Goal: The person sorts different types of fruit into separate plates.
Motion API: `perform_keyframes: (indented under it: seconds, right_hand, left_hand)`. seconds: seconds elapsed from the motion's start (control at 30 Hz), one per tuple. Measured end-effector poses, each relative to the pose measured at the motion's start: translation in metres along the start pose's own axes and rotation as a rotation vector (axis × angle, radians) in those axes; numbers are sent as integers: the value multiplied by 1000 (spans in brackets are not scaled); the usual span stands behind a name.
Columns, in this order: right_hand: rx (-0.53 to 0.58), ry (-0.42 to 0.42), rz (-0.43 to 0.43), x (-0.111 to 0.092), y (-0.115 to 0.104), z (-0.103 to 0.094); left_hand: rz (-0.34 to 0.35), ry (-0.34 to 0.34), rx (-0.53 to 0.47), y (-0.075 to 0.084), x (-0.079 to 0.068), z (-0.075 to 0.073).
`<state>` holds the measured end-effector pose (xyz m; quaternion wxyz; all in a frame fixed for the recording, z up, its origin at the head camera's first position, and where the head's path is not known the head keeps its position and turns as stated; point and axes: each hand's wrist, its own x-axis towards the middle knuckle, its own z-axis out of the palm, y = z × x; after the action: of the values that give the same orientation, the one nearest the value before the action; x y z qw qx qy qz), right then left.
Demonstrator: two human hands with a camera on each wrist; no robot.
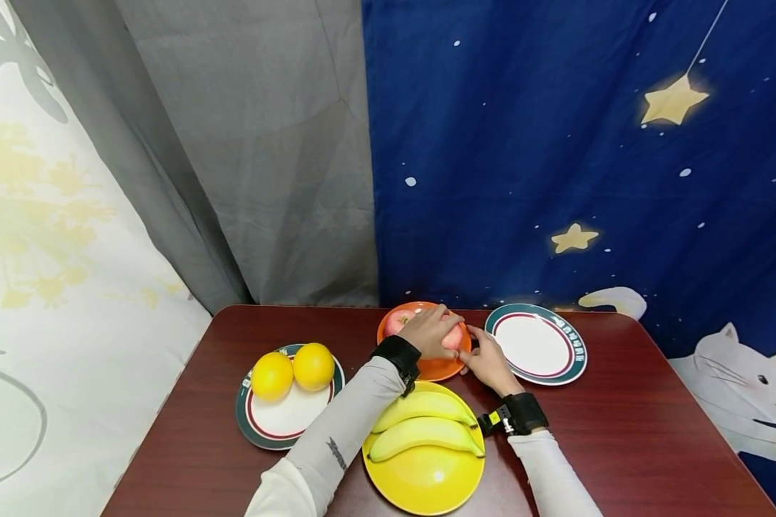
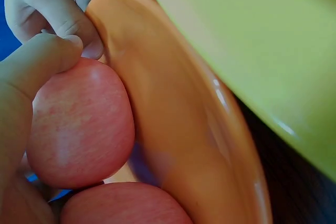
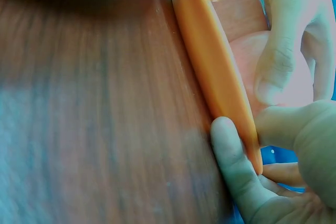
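An orange plate at the back of the table bears two red-pink apples. My left hand reaches over it and holds the right-hand apple, thumb and fingers around its sides in the left wrist view. The other apple lies beside it, next to the left hand's fingers. With thumb above and a finger below, my right hand pinches the right edge of the orange plate. The two hands nearly meet at that edge.
In front of the orange plate, a yellow plate holds two bananas. Two oranges rest on a green-rimmed plate at left. A similar plate stands at the back right. Curtains hang behind the table.
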<state>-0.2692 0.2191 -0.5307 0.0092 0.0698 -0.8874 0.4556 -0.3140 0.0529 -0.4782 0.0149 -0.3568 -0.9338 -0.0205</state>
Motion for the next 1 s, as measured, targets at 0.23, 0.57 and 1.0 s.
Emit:
perform_keyframes:
  seconds: [0.23,0.57,1.0]
  right_hand:
    - [31,-45,20,-4,-8,-9]
    - [-89,108,-54,-19,-21,-62]
    - [-148,292,119,-65,57,-162]
  left_hand:
    - [41,41,-23,-1,-4,-11]
    - [216,296,-52,-1,-42,-65]
    - [365,244,-58,24,-136,-38]
